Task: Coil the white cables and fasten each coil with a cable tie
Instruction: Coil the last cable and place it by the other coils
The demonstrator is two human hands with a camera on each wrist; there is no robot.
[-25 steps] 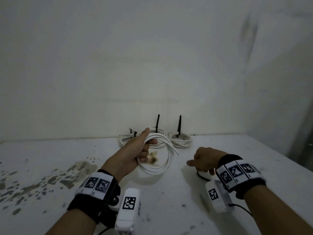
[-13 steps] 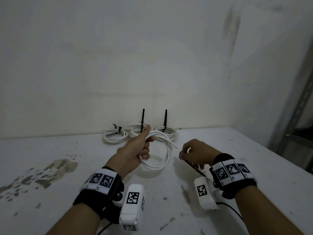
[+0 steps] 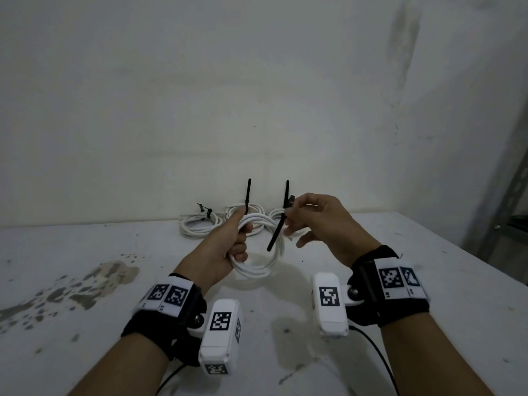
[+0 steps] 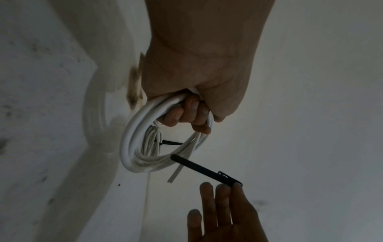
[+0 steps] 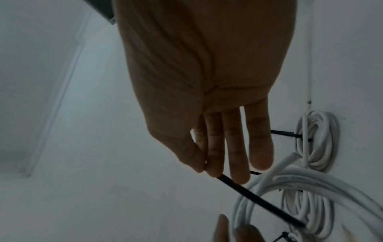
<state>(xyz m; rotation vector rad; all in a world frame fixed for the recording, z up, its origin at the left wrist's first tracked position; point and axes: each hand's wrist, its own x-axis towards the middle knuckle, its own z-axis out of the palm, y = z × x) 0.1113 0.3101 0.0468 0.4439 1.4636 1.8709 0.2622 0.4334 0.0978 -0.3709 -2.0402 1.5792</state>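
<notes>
My left hand grips a coil of white cable, lifted above the white table. The same coil hangs from curled fingers in the left wrist view, one cut end sticking out below. My right hand pinches a black cable tie by its head end between thumb and forefinger. The tie slants down to the left, and its tip lies in front of the coil's right side. From the right wrist, the tie crosses the coil.
Three tied coils lie at the back of the table against the wall; two have black tie tails standing upright. Dark stains mark the table's left side. A grey metal rack stands at the right edge.
My right hand has risen from the table with a black cable tie and moved up beside the coil. The left hand has kept its hold and lifted the coil slightly.
</notes>
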